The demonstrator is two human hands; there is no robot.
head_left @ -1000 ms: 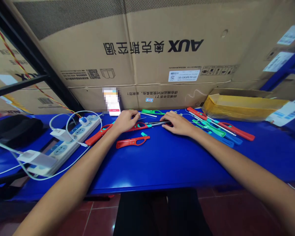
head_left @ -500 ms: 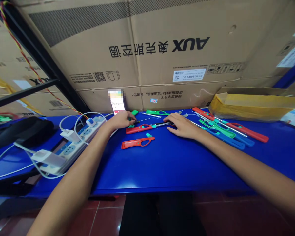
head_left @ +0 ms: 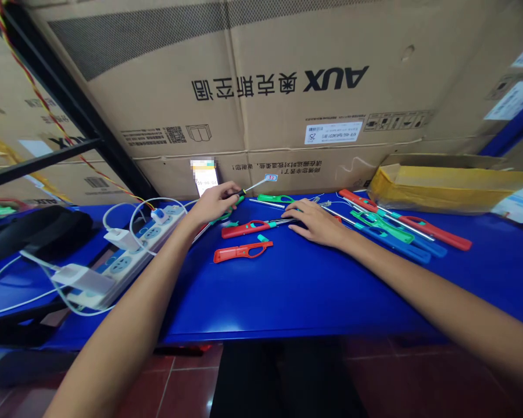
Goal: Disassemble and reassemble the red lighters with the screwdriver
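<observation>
Near the propped phone, my left hand [head_left: 215, 203] is closed around the dark handle of a screwdriver [head_left: 255, 187], whose metal shaft points up and right toward the cardboard. Under that hand lie green lighter parts [head_left: 226, 216], partly hidden. My right hand [head_left: 316, 222] is palm down with its fingers apart, over the far end of a slim dark metal piece [head_left: 284, 221]. This piece lines up with a red long-necked lighter [head_left: 244, 229] lying between my hands. Closer to me are a loose red lighter casing half [head_left: 243, 252] and a small teal piece [head_left: 262, 238].
Several red, green and blue long lighters [head_left: 392, 238] lie at the right, before an open yellow-taped box [head_left: 448, 186]. A white power strip [head_left: 128, 261] with chargers and cables occupies the left. The phone [head_left: 207, 179] leans on a large cardboard box [head_left: 261, 128] at the back.
My left hand has risen slightly, and the screwdriver shaft has swung up from near the tabletop toward the cardboard. My right hand has shifted a little left.
</observation>
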